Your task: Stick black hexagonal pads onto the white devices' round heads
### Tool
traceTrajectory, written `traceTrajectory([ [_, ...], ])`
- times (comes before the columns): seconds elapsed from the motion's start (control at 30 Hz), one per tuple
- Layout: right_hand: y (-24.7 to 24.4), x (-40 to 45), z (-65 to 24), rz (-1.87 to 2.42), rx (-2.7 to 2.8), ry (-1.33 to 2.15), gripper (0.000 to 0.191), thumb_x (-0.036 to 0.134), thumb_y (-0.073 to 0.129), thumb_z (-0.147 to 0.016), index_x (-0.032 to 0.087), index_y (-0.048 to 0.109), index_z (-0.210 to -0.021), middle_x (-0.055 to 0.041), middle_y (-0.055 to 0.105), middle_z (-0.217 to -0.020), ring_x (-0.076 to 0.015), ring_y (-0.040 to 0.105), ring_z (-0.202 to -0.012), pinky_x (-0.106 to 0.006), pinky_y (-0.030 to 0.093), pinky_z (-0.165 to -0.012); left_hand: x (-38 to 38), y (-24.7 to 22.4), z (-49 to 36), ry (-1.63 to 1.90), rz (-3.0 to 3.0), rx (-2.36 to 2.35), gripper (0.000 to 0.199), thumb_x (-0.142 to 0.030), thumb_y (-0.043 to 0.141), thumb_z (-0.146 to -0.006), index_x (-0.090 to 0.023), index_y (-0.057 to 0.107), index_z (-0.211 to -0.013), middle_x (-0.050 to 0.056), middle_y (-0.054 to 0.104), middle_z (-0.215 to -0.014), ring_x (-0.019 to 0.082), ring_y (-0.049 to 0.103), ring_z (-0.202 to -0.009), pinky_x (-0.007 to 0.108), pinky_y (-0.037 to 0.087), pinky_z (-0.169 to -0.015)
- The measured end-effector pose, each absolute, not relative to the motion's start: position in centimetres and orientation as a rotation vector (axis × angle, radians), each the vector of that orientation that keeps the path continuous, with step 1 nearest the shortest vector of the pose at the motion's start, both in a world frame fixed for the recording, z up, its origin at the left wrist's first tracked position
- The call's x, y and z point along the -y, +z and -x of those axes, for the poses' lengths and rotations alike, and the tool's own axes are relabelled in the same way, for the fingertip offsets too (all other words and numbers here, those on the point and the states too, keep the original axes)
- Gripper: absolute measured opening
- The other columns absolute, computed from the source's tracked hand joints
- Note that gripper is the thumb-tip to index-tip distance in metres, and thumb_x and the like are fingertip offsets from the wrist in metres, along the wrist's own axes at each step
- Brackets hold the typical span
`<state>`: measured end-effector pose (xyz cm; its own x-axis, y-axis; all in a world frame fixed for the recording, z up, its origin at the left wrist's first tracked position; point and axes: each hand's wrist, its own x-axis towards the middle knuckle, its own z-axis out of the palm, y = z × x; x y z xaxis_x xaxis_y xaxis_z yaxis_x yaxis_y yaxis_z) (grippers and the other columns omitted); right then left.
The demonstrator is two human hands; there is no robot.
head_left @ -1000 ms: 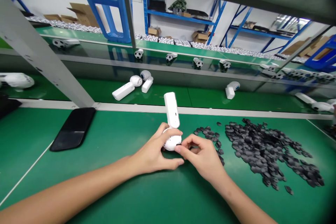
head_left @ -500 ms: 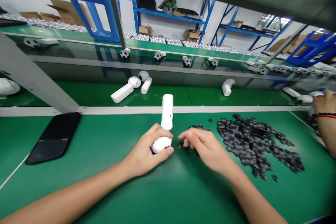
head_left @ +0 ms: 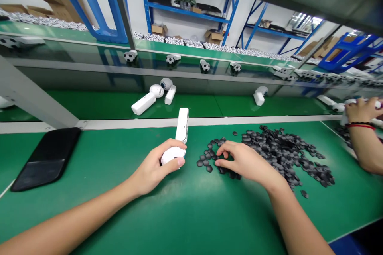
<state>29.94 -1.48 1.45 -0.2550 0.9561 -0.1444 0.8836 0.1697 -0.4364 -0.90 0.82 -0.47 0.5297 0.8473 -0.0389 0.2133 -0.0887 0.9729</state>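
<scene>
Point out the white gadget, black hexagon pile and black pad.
white gadget (head_left: pixel 182 125), head view, middle of its handle
black hexagon pile (head_left: pixel 281 147), head view, middle of the heap
black pad (head_left: pixel 44 159), head view, middle of its top face

Left hand (head_left: pixel 154 166) wrapped around the ball end of a white gadget (head_left: pixel 173 154), its long handle pointing up and away. Right hand (head_left: pixel 245 162) resting, fingertips (head_left: pixel 220 162) among scattered black hexagon pieces (head_left: pixel 209 159), just beside the main heap (head_left: pixel 284 147) on a green workbench (head_left: pixel 149 207). Black mat (head_left: pixel 44 159) lies left. Co-worker's hand (head_left: pixel 360 110) at far right, holding something white. More white gadgets (head_left: pixel 143 103) lie on the green belt beyond.
</scene>
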Motion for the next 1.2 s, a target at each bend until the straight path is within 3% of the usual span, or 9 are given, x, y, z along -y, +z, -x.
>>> traceTrajectory([
  [0.17,1.5,1.5,-29.5,1.832,2.271,0.649,0.012,0.039,0.069,-0.093,0.028,0.073,-0.096,-0.0015,0.072,-0.094,-0.0212,0.069,-0.079,-0.031,0.048,-0.069,-0.8,-0.5,0.9,0.694,-1.683,-0.959,0.033,-0.047,0.063,-0.096,-0.025,0.062,-0.120,0.001,0.061,-0.100,0.013,0.050,-0.071,0.025,0.043,-0.065],
  [0.23,1.7,1.6,-29.5,1.827,2.290,0.626,0.011,0.038,0.067,-0.094,0.029,0.074,-0.095,-0.0011,0.073,-0.092,-0.0217,0.069,-0.080,-0.031,0.048,-0.070,-0.8,-0.5,1.0,0.698,-1.729,-0.979,0.042,-0.048,0.063,-0.097,-0.028,0.060,-0.134,0.003,0.064,-0.110,0.016,0.054,-0.079,0.027,0.046,-0.072],
  [0.4,2.1,1.9,-29.5,1.796,2.320,0.616,0.015,0.033,0.062,-0.095,0.030,0.076,-0.097,-0.0004,0.075,-0.090,-0.0223,0.070,-0.081,-0.032,0.049,-0.071,-0.7,-0.8,1.1,0.737,-1.774,-0.986,0.079,-0.049,0.064,-0.097,-0.037,0.024,-0.164,0.007,0.061,-0.138,0.023,0.060,-0.100,0.036,0.049,-0.093],
  [0.67,2.7,2.1,-29.2,1.732,2.332,0.640,0.019,0.029,0.057,-0.096,0.029,0.075,-0.089,-0.0015,0.074,-0.088,-0.0215,0.067,-0.077,-0.031,0.048,-0.066,-0.7,-0.9,1.1,0.753,-1.800,-0.944,0.071,-0.047,0.062,-0.099,-0.035,0.032,-0.161,0.008,0.056,-0.144,0.024,0.060,-0.104,0.039,0.048,-0.099],
  [0.8,3.0,2.2,-28.8,1.641,2.194,0.721,0.025,0.037,0.053,-0.102,0.026,0.070,-0.088,-0.0017,0.071,-0.080,-0.0195,0.066,-0.071,-0.030,0.048,-0.063,-0.5,-1.3,0.9,0.781,-1.722,-0.952,0.092,-0.042,0.066,-0.097,-0.034,0.005,-0.166,0.010,0.060,-0.132,0.020,0.060,-0.092,0.034,0.051,-0.088],
  [0.87,2.8,2.2,-28.3,1.602,2.018,0.899,0.027,0.043,0.050,-0.105,0.025,0.067,-0.093,-0.0014,0.071,-0.080,-0.0184,0.067,-0.069,-0.028,0.051,-0.060,-0.5,-1.7,0.7,0.830,-1.676,-0.940,0.105,-0.036,0.070,-0.094,-0.032,-0.009,-0.164,0.011,0.058,-0.134,0.021,0.061,-0.098,0.035,0.051,-0.091],
  [0.93,2.4,2.4,-27.5,1.513,1.834,1.111,0.028,0.046,0.051,-0.105,0.023,0.067,-0.100,-0.0021,0.073,-0.082,-0.0185,0.071,-0.073,-0.028,0.057,-0.062,-0.5,-2.1,0.6,0.871,-1.664,-0.935,0.099,-0.032,0.072,-0.092,-0.030,0.003,-0.164,0.012,0.054,-0.139,0.024,0.060,-0.112,0.037,0.048,-0.099],
  [1.03,1.6,2.6,-25.9,1.371,1.647,1.299,0.026,0.045,0.061,-0.101,0.021,0.070,-0.106,-0.0040,0.076,-0.090,-0.0193,0.075,-0.082,-0.030,0.063,-0.074,-0.6,-2.2,0.5,0.877,-1.698,-0.952,0.065,-0.032,0.070,-0.092,-0.023,0.038,-0.148,0.011,0.058,-0.133,0.026,0.059,-0.116,0.038,0.047,-0.101],
  [1.2,0.6,3.0,-23.0,1.253,1.403,1.489,0.025,0.043,0.075,-0.092,0.018,0.073,-0.094,-0.0032,0.077,-0.080,-0.0174,0.075,-0.074,-0.028,0.063,-0.069,-0.4,-1.3,0.1,0.747,-1.837,-0.954,0.043,-0.027,0.071,-0.087,-0.019,0.052,-0.125,0.007,0.065,-0.115,0.023,0.063,-0.099,0.034,0.051,-0.086],
])
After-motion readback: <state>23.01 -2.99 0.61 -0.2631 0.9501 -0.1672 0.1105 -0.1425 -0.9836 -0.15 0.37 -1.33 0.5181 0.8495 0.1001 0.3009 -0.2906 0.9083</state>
